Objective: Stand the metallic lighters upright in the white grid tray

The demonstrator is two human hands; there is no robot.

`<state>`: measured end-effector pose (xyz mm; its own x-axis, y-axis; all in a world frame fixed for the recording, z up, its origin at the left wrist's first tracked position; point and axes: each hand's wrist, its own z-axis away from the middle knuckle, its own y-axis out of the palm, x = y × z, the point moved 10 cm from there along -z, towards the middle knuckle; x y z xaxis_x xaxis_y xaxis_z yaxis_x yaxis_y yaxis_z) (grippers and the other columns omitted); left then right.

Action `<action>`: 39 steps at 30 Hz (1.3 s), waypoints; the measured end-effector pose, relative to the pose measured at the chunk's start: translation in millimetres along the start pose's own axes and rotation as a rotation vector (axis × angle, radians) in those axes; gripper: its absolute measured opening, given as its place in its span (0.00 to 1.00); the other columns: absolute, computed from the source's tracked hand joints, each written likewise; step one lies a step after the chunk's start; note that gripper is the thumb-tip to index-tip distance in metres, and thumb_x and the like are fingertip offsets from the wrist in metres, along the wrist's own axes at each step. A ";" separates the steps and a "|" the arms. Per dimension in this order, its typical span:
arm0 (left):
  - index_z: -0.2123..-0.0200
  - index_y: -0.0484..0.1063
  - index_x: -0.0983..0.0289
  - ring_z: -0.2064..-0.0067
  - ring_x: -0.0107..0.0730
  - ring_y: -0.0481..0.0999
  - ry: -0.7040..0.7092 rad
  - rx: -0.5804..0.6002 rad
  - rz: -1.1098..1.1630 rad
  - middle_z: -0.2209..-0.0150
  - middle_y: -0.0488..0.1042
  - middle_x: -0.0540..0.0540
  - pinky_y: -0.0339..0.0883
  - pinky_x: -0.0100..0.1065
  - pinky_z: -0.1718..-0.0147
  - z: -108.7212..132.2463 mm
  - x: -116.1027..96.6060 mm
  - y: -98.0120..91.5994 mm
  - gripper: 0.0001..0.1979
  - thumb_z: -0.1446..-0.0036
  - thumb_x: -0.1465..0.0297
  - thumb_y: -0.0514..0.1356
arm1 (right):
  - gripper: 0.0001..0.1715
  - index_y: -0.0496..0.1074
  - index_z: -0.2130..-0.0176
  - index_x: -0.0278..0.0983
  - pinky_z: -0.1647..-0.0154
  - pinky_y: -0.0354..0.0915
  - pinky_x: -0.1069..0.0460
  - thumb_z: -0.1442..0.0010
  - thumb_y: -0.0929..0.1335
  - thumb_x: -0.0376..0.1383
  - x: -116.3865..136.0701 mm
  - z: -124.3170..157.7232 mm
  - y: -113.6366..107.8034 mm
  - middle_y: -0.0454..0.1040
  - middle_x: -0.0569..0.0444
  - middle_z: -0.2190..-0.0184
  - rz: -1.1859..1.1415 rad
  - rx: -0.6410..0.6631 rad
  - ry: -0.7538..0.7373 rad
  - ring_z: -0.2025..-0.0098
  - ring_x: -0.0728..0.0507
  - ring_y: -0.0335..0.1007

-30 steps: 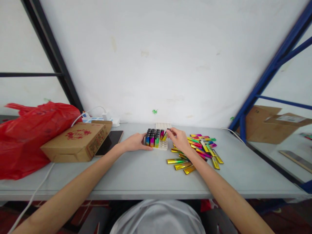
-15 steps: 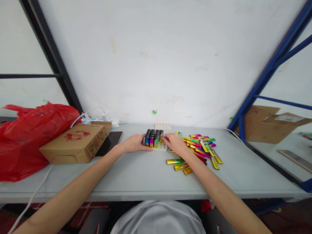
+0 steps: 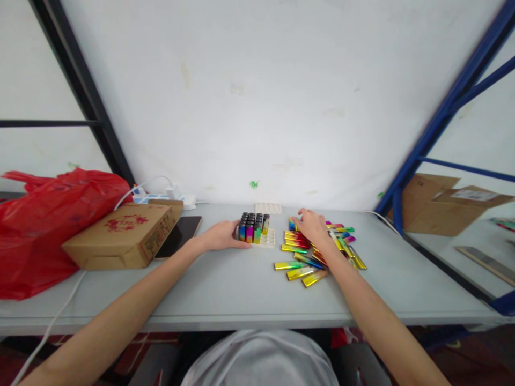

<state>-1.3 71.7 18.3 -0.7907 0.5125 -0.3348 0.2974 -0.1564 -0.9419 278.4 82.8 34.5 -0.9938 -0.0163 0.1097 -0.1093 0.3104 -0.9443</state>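
Observation:
Several shiny metallic-coloured lighters [image 3: 250, 231] with black tops stand upright in rows in a white tray [image 3: 267, 244] with round holes. My left hand [image 3: 223, 236] is wrapped round the tray's left side, its thumb along the front and its other fingers partly hidden. To the right lies a loose pile of lighters [image 3: 295, 241] in yellow, red, green and blue. My right hand [image 3: 314, 226] is over the pile's far side, with thumb and fingertips closed at the end of a lighter [image 3: 292, 223]. The forearm covers part of the pile.
Behind the lighters, a second white tray [image 3: 268, 207] lies by the wall. On the left are a phone [image 3: 179, 237], a cardboard box [image 3: 116, 238], a red plastic bag [image 3: 48, 230] and a white power strip [image 3: 188, 201]. A blue metal frame [image 3: 426, 128] rises at right.
My right hand has moved from the tray to the pile on the right, leaving a lighter upright in the tray's back right. My left hand has stayed at the tray.

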 end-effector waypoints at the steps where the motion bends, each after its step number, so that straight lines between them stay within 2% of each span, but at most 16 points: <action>1: 0.49 0.72 0.62 0.67 0.43 0.77 0.002 -0.001 0.003 0.66 0.79 0.54 0.60 0.34 0.72 0.0 -0.4 -0.2 0.40 0.52 0.36 0.63 | 0.26 0.72 0.43 0.36 0.43 0.62 0.41 0.28 0.64 0.51 -2.2 -1.6 4.5 0.80 0.41 0.51 -0.002 0.028 0.018 0.47 0.34 0.75; 4: 0.48 0.72 0.62 0.66 0.43 0.77 -0.007 -0.007 0.007 0.65 0.79 0.54 0.60 0.34 0.71 -0.1 0.6 -0.5 0.41 0.53 0.35 0.63 | 0.30 0.71 0.40 0.36 0.43 0.63 0.40 0.30 0.66 0.53 -4.1 -5.7 15.8 0.80 0.39 0.50 -0.024 0.086 0.044 0.45 0.32 0.75; 9: 0.50 0.72 0.62 0.67 0.43 0.77 0.012 -0.013 0.015 0.66 0.79 0.54 0.60 0.34 0.72 -0.4 0.1 0.0 0.41 0.53 0.35 0.63 | 0.33 0.68 0.36 0.33 0.47 0.66 0.42 0.31 0.68 0.50 -0.2 -10.8 27.6 0.79 0.36 0.48 -0.099 0.105 0.010 0.46 0.33 0.76; 16: 0.49 0.72 0.63 0.67 0.43 0.77 -0.010 0.001 0.002 0.67 0.79 0.54 0.59 0.34 0.73 -0.8 1.7 1.0 0.41 0.53 0.35 0.64 | 0.19 0.79 0.49 0.33 0.48 0.66 0.48 0.29 0.67 0.42 16.3 -13.1 28.5 0.81 0.38 0.51 -0.093 0.058 -0.161 0.48 0.36 0.76; 21: 0.49 0.71 0.63 0.66 0.43 0.77 0.001 -0.002 0.014 0.64 0.79 0.55 0.61 0.34 0.71 -0.7 2.1 1.5 0.41 0.53 0.35 0.64 | 0.17 0.80 0.52 0.33 0.50 0.65 0.49 0.29 0.67 0.42 20.4 -12.6 27.2 0.82 0.39 0.53 -0.117 0.060 -0.164 0.51 0.37 0.78; 27: 0.50 0.71 0.62 0.66 0.42 0.77 0.007 0.005 0.029 0.65 0.79 0.54 0.60 0.34 0.71 0.4 0.9 1.2 0.41 0.52 0.35 0.63 | 0.21 0.80 0.54 0.35 0.51 0.65 0.49 0.26 0.62 0.43 28.6 -8.2 20.8 0.83 0.40 0.55 -0.122 0.079 -0.190 0.54 0.38 0.79; 31: 0.51 0.71 0.62 0.67 0.42 0.76 0.001 0.003 0.023 0.67 0.78 0.54 0.59 0.34 0.72 1.1 -0.2 0.0 0.40 0.53 0.35 0.63 | 0.19 0.79 0.51 0.35 0.53 0.65 0.50 0.26 0.62 0.42 32.4 -5.1 6.3 0.83 0.43 0.57 -0.189 -0.002 -0.201 0.55 0.39 0.78; 35: 0.51 0.72 0.62 0.67 0.41 0.76 0.001 -0.007 0.042 0.66 0.78 0.53 0.60 0.34 0.72 1.3 -0.9 -1.2 0.39 0.53 0.36 0.64 | 0.21 0.76 0.46 0.36 0.55 0.66 0.50 0.26 0.60 0.42 30.1 -3.8 -11.7 0.83 0.46 0.60 -0.397 -0.127 -0.184 0.60 0.41 0.77; 37: 0.50 0.72 0.61 0.67 0.41 0.77 0.007 -0.006 0.053 0.66 0.79 0.53 0.61 0.34 0.71 1.3 -1.6 -1.2 0.39 0.53 0.37 0.64 | 0.22 0.77 0.47 0.37 0.56 0.66 0.50 0.27 0.61 0.45 27.8 -4.0 -17.8 0.82 0.48 0.62 -0.522 -0.181 -0.182 0.62 0.41 0.76; 39: 0.49 0.72 0.61 0.66 0.42 0.77 0.010 -0.007 0.053 0.65 0.79 0.53 0.61 0.34 0.70 1.3 -2.0 -1.3 0.39 0.52 0.38 0.65 | 0.24 0.78 0.50 0.37 0.61 0.65 0.50 0.31 0.63 0.50 23.4 -5.5 -19.3 0.80 0.52 0.68 -0.632 -0.208 -0.153 0.67 0.42 0.73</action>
<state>-0.8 69.8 20.2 -0.7680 0.5124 -0.3842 0.3428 -0.1779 -0.9224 257.4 81.7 57.1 -0.7337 -0.3837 0.5607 -0.6786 0.3733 -0.6325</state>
